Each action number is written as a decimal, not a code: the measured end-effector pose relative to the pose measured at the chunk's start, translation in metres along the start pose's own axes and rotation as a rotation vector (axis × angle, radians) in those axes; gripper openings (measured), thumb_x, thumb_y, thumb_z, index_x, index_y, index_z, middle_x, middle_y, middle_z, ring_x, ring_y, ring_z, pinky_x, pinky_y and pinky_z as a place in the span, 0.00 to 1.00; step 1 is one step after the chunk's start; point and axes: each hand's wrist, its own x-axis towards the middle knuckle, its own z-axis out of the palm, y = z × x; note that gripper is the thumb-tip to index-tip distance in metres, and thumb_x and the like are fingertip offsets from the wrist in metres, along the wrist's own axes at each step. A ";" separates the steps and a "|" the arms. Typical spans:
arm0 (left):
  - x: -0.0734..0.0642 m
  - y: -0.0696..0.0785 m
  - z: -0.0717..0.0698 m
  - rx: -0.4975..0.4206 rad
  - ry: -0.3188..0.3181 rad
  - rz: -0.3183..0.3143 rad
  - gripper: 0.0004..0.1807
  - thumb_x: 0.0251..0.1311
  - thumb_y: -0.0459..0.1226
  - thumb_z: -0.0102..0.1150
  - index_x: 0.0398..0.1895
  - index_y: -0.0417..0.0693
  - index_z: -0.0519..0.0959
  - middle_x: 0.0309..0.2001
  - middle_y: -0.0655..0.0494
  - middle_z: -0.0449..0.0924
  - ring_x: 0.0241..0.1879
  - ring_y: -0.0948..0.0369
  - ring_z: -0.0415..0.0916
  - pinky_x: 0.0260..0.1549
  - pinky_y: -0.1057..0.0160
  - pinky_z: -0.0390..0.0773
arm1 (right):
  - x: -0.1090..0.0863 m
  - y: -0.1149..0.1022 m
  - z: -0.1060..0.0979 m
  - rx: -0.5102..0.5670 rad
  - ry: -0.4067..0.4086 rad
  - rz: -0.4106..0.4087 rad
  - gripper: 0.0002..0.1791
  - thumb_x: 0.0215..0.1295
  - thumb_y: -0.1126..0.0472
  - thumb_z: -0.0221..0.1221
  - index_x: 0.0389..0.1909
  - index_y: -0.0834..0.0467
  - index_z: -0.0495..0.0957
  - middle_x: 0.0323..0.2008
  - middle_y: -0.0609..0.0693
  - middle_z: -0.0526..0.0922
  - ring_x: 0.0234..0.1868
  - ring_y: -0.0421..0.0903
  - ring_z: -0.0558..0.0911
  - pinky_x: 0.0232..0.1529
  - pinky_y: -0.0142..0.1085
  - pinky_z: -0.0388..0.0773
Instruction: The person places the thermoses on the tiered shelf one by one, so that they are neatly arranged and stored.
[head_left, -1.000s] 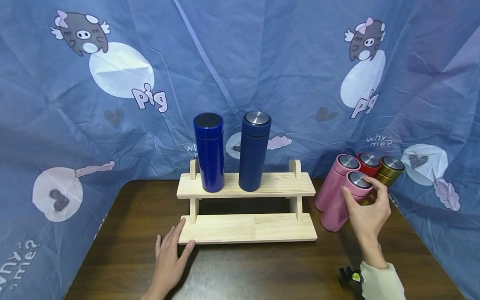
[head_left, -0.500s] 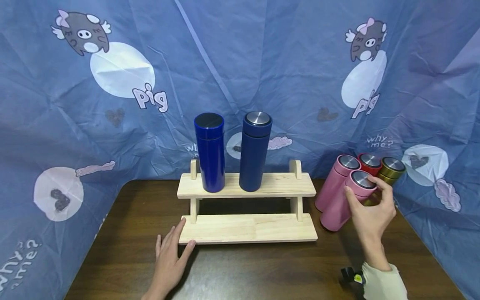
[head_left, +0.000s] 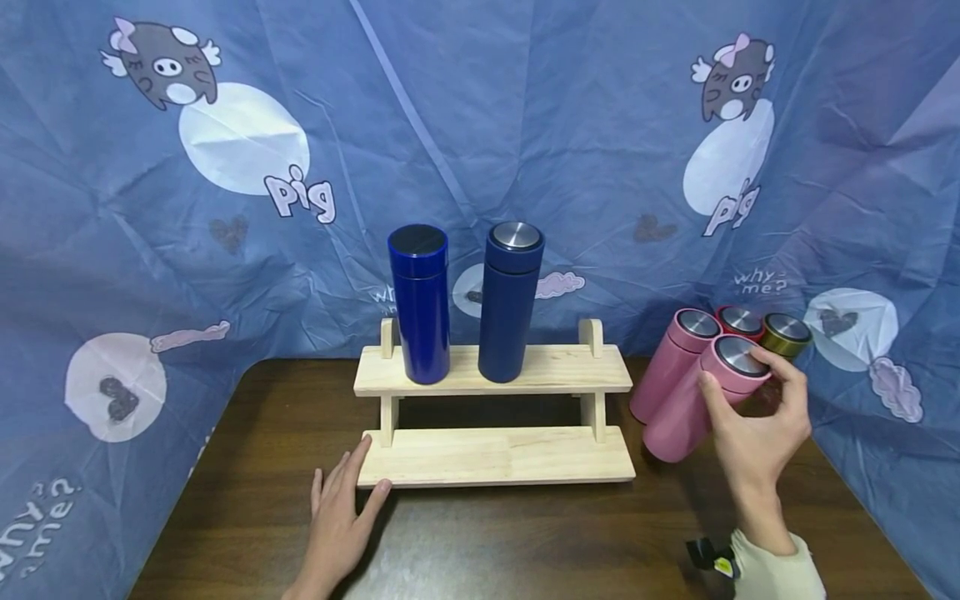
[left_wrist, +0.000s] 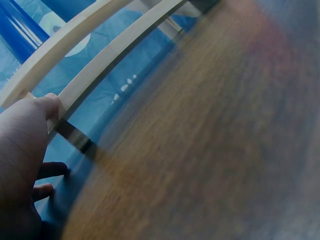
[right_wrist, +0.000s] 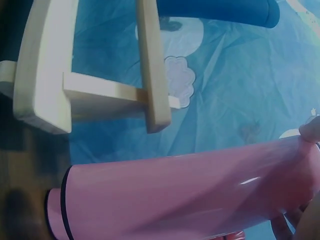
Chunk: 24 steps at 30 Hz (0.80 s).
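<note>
A pink thermos [head_left: 693,412] leans to the right in the grip of my right hand [head_left: 765,442], thumb and fingers round its upper part below the steel lid. Whether its base touches the table is hard to tell. In the right wrist view the same thermos [right_wrist: 190,190] stretches across the lower part. A second pink thermos [head_left: 673,367] stands just behind it. My left hand [head_left: 341,512] rests at the left end of a two-tier wooden rack [head_left: 495,458]; its thumb touches the front edge and the index finger the side. In the left wrist view the thumb meets the board [left_wrist: 100,65].
A glossy blue thermos [head_left: 423,325] and a navy thermos [head_left: 510,325] stand on the rack's upper tier. Behind the pink pair are a red thermos [head_left: 741,321] and a gold thermos [head_left: 783,333]. A blue printed curtain [head_left: 600,150] hangs round the brown table [head_left: 510,550].
My right hand has shifted right and slightly nearer, tilting the front pink thermos further to the right. My left hand and the rack have stayed in place.
</note>
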 end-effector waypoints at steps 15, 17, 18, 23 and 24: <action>0.001 0.002 -0.001 -0.002 -0.006 -0.001 0.38 0.81 0.49 0.61 0.88 0.53 0.63 0.82 0.37 0.67 0.79 0.28 0.63 0.78 0.22 0.41 | -0.001 0.000 -0.003 0.083 -0.004 -0.034 0.33 0.49 0.76 0.77 0.61 0.73 0.84 0.52 0.43 0.89 0.47 0.38 0.86 0.50 0.26 0.80; 0.001 0.002 -0.001 -0.004 -0.007 -0.003 0.38 0.81 0.49 0.61 0.88 0.53 0.63 0.82 0.37 0.67 0.80 0.28 0.63 0.79 0.22 0.41 | -0.002 0.001 -0.003 0.093 -0.009 -0.037 0.33 0.49 0.76 0.78 0.61 0.73 0.84 0.53 0.44 0.89 0.48 0.39 0.86 0.51 0.26 0.80; 0.001 0.002 -0.001 -0.003 -0.008 -0.003 0.38 0.81 0.49 0.61 0.88 0.53 0.63 0.82 0.37 0.67 0.80 0.28 0.63 0.79 0.22 0.40 | -0.002 0.002 -0.002 0.099 -0.013 -0.039 0.34 0.49 0.76 0.78 0.61 0.73 0.84 0.53 0.44 0.89 0.48 0.39 0.86 0.51 0.26 0.80; 0.000 0.002 -0.001 0.002 -0.003 -0.001 0.38 0.81 0.49 0.61 0.88 0.52 0.63 0.82 0.35 0.68 0.79 0.28 0.63 0.78 0.22 0.41 | -0.004 -0.001 0.000 0.131 -0.035 -0.045 0.34 0.48 0.77 0.77 0.62 0.74 0.83 0.54 0.45 0.89 0.49 0.41 0.86 0.51 0.27 0.80; 0.000 0.002 -0.001 0.004 0.000 0.001 0.38 0.81 0.49 0.61 0.88 0.52 0.63 0.82 0.35 0.68 0.79 0.27 0.63 0.78 0.22 0.41 | -0.005 -0.003 0.000 0.138 -0.039 -0.045 0.34 0.48 0.78 0.77 0.62 0.75 0.82 0.54 0.46 0.89 0.49 0.41 0.86 0.51 0.27 0.80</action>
